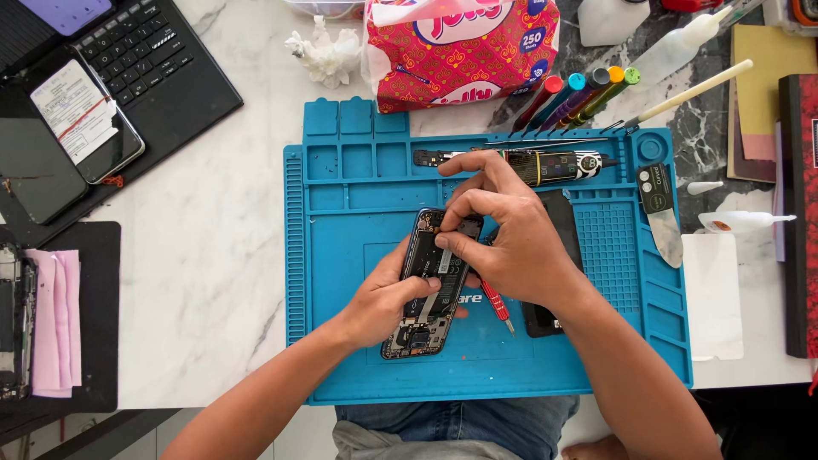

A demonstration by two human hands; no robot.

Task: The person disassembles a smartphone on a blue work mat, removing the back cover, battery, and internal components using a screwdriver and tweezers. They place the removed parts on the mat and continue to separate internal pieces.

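This is a small phone repair bench, set up on a white marble-patterned tabletop [213, 247]. A blue silicone repair mat [358, 170] with moulded parts trays covers the middle, and an opened phone [430, 285] lies on it, its insides showing. A row of coloured-capped screwdrivers [584, 94], a glue tube [554, 166] and a metal spatula [663, 217] sit along the back (more handsets wait by the laptop [145, 60]).

- An opened phone [430, 285] lies at the middle of the repair mat [341, 358], under both hands.
- A glue tube [554, 166] lies behind it along the mat's far edge.
- A tissue pack [460, 51] stands behind the mat.
- A laptop [128, 60] sits far left, with another phone [85, 115] on it.
- A metal spatula [660, 213] lies on the mat's right edge.
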